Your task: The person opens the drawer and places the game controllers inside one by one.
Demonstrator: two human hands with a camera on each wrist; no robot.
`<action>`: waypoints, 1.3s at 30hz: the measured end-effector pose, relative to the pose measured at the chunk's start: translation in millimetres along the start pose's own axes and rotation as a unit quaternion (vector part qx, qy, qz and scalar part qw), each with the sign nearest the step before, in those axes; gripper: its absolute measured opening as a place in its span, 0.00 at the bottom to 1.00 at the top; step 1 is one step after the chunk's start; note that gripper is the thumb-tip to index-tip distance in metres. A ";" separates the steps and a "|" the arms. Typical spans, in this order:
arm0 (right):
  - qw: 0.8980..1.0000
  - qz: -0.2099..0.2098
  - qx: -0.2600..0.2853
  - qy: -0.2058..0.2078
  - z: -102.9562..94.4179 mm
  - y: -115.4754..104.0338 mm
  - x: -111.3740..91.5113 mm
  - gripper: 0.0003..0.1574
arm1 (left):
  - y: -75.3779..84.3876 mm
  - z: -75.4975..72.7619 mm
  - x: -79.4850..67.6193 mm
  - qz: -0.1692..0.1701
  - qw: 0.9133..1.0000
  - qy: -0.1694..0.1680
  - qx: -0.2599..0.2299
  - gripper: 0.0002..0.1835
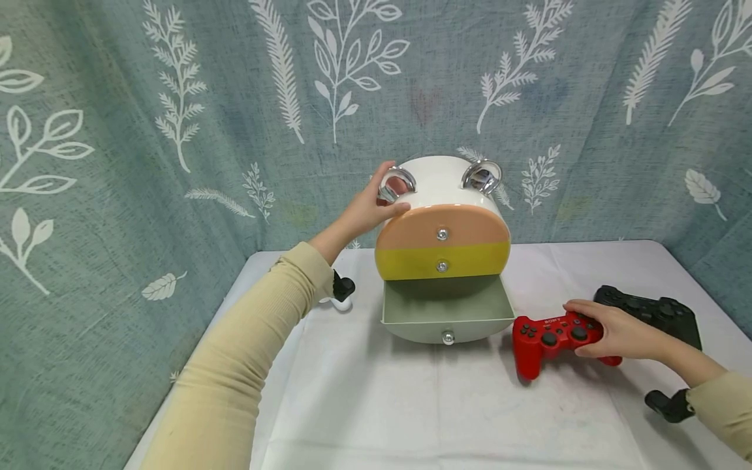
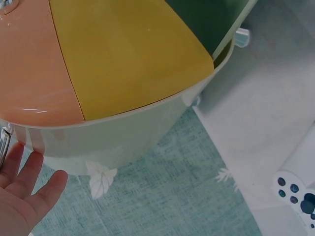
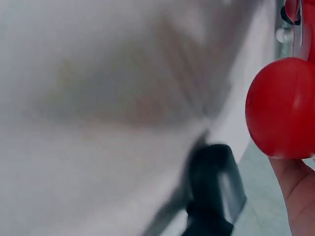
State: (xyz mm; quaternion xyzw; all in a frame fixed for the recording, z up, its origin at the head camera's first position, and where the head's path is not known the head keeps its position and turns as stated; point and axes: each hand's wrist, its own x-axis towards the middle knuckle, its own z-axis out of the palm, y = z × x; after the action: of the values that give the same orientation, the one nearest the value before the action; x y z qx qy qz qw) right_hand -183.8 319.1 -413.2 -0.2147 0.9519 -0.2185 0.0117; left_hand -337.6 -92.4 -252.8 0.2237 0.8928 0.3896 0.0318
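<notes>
A round-topped drawer cabinet [image 1: 443,173] stands at the back of the table, with two chrome rings on its white top. Its orange and yellow drawers [image 1: 470,258] are closed, while the grey-green bottom drawer [image 1: 411,331] is pulled out. At the cabinet's upper left, my left hand [image 1: 376,202] touches it beside the left chrome ring [image 1: 407,175]; the fingers [image 2: 47,189] lie fairly straight along its side. To the right of the pulled-out drawer, my right hand [image 1: 623,331] grips a red game controller [image 1: 531,356] by its right side. One rounded red handle fills the right wrist view's edge.
A black game controller [image 1: 678,320] lies behind my right hand. On the left, a white game controller [image 2: 294,189] rests on the table, mostly hidden by my left arm in the head view. Leaf-patterned curtains [image 1: 223,117] hang behind the white-covered table [image 1: 376,411].
</notes>
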 end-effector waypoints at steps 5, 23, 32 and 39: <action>1.000 -0.003 -0.003 0.003 -19.7 -2.4 -0.7 0.47 | -0.6 -0.1 -0.8 0.000 1.000 -0.001 -0.006 0.45; 0.999 0.038 0.019 0.011 -57.1 -29.6 20.0 0.49 | 0.6 -1.8 -2.0 -0.006 1.000 -0.002 0.002 0.46; 0.998 0.065 0.020 -0.005 -55.7 -55.6 40.8 0.50 | 1.3 -1.5 -2.1 -0.010 1.000 -0.004 -0.002 0.46; 0.998 0.049 0.032 -0.015 -52.8 -70.2 55.6 0.47 | 1.5 -0.8 -0.6 -0.002 1.000 -0.005 -0.003 0.46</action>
State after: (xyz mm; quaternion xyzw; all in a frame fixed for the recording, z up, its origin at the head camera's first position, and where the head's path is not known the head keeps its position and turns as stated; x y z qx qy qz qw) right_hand -212.1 260.7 -331.9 -0.1709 0.9534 -0.2448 0.0431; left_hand -336.6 -92.2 -251.3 0.2238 0.8920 0.3910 0.0381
